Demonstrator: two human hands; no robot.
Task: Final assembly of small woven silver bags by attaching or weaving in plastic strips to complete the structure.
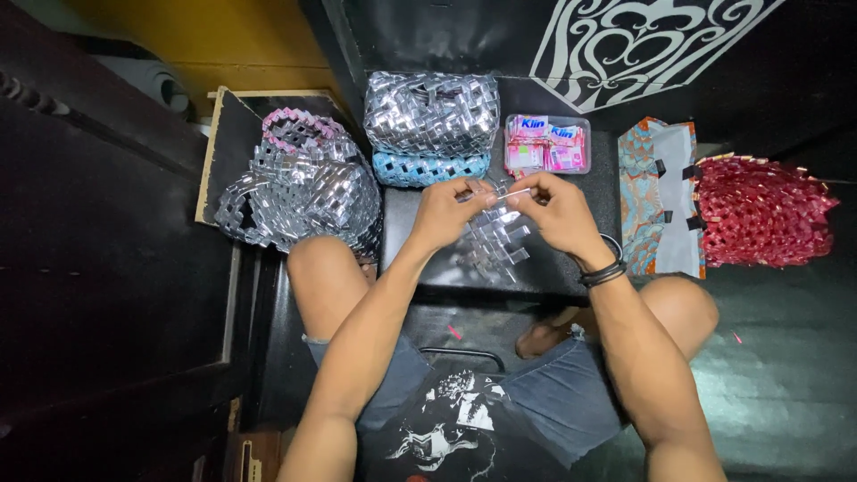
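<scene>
Seated person, head camera looking down at knees and a low black stool [553,277].

- Left hand [444,212] and right hand [555,212] meet above the stool, both pinching the top edge of a silver woven panel [495,243]. Fingers of both hands are closed on it, thumbs over, fingertips nearly touching at the centre.
- A thin silver strip [516,191] runs roughly left-right between the two sets of fingertips. Right-hand fingers sit on its outer end; the left hand holds the panel just beside its inner end.
- The panel hangs down and toward the person from the fingers, long axis slightly diagonal, lower end just over the stool top. Can't tell if it touches.
- Both hands are equally close to the panel; the right is nearer the strip's free end.
- Right wrist wears black bands [603,268].

Around it:
- silver woven basket with pink rim [299,187], left of the stool
- silver woven bag [432,112] stacked on a blue woven piece [428,168], behind the hands
- clear box of pink sachets [546,145] beside that
- patterned cloth bag [659,196] and red woven bag [761,212], well apart to the right
</scene>
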